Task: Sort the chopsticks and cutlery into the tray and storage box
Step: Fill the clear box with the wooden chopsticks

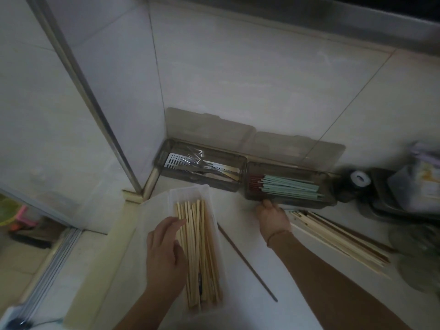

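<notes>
White tray [212, 194] of pale wooden chopsticks [198, 253] lies near two smoky open-lidded storage boxes: left with cutlery [202, 163], right with green chopsticks [290, 185].

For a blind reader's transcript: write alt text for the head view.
A person's left hand rests on wooden chopsticks in a white tray, while the right hand touches the front edge of a smoky storage box holding pale green chopsticks. A second box beside it holds metal cutlery; more chopsticks lie loose on the counter.
</notes>
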`<state>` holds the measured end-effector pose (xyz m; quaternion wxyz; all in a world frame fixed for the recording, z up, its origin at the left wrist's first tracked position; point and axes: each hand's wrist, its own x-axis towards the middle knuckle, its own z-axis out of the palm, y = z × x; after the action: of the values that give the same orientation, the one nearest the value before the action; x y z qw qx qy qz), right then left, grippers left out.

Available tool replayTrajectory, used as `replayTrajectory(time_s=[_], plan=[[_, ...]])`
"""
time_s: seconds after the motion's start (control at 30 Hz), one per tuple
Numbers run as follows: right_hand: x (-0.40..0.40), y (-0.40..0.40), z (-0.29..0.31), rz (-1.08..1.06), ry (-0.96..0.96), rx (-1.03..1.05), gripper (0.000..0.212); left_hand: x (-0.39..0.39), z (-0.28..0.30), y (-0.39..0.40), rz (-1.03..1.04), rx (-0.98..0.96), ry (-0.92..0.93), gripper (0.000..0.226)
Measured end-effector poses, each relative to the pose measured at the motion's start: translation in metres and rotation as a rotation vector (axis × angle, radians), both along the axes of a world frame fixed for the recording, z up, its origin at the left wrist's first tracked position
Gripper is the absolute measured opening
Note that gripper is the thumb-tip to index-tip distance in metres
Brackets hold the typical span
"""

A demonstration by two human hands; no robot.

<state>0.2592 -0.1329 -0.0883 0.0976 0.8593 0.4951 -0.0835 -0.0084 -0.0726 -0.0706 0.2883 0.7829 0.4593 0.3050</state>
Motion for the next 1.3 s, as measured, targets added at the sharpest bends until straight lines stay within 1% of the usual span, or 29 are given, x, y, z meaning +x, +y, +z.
replayTrajectory(time_s=[0.1,0.2,0.27,0.33,0.37,0.4,0.47,0.53,0.67,0.77,0.83,0.87,0.93,1.1,1.2,1.27,1.3], plan=[[-0.004,0.000,-0.006,0.123,0.040,0.108,0.024,0.000,0.001,-0.001,0.001,-0.002,-0.004,0.050],[-0.006,0.003,0.000,0.185,0.080,0.165,0.019,0.000,0.001,0.000,0.004,0.001,-0.003,0.049],[-0.011,0.007,0.014,0.200,0.150,0.351,0.013,0.000,0.000,0.000,0.002,0.011,-0.003,0.049],[-0.021,0.010,0.036,0.257,0.227,0.623,0.008,0.000,-0.001,0.000,0.002,0.016,-0.002,0.051],[-0.022,0.010,0.048,0.305,0.263,0.736,0.009,0.000,-0.001,0.000,0.005,0.010,0.001,0.051],[-0.022,0.010,0.060,0.337,0.298,0.811,0.013,0.000,-0.002,0.001,0.005,0.006,0.004,0.052],[-0.009,0.013,0.080,0.290,0.328,0.887,0.019,-0.001,-0.003,0.001,-0.004,0.019,0.004,0.052],[0.017,0.019,0.085,0.151,0.342,0.848,0.021,-0.001,-0.004,0.002,-0.006,0.026,0.002,0.053],[0.082,0.026,0.073,-0.087,0.289,0.521,0.020,0.000,-0.004,0.003,0.004,0.030,0.001,0.056],[0.110,0.028,0.061,-0.131,0.232,0.261,0.016,0.000,-0.004,0.003,-0.007,0.040,0.014,0.055],[0.116,0.031,0.056,-0.176,0.231,0.175,0.025,0.000,-0.004,0.003,-0.006,0.031,0.030,0.055],[0.116,0.032,0.054,-0.192,0.249,0.163,0.028,0.000,-0.004,0.003,-0.008,0.029,0.034,0.056],[0.115,0.032,0.049,-0.206,0.260,0.129,0.028,0.000,-0.003,0.003,-0.018,0.030,0.038,0.057],[0.119,0.031,0.042,-0.226,0.209,0.097,0.015,0.000,-0.003,0.004,-0.022,0.040,0.041,0.056],[0.122,0.030,0.046,-0.205,0.230,0.069,0.009,0.000,-0.003,0.003,-0.018,0.043,0.035,0.056],[0.121,0.025,0.050,-0.192,0.208,0.139,0.010,0.001,-0.003,0.003,-0.014,0.041,0.037,0.056],[0.118,0.019,0.052,-0.182,0.177,0.255,0.011,0.001,-0.003,0.003,-0.009,0.040,0.037,0.057]])
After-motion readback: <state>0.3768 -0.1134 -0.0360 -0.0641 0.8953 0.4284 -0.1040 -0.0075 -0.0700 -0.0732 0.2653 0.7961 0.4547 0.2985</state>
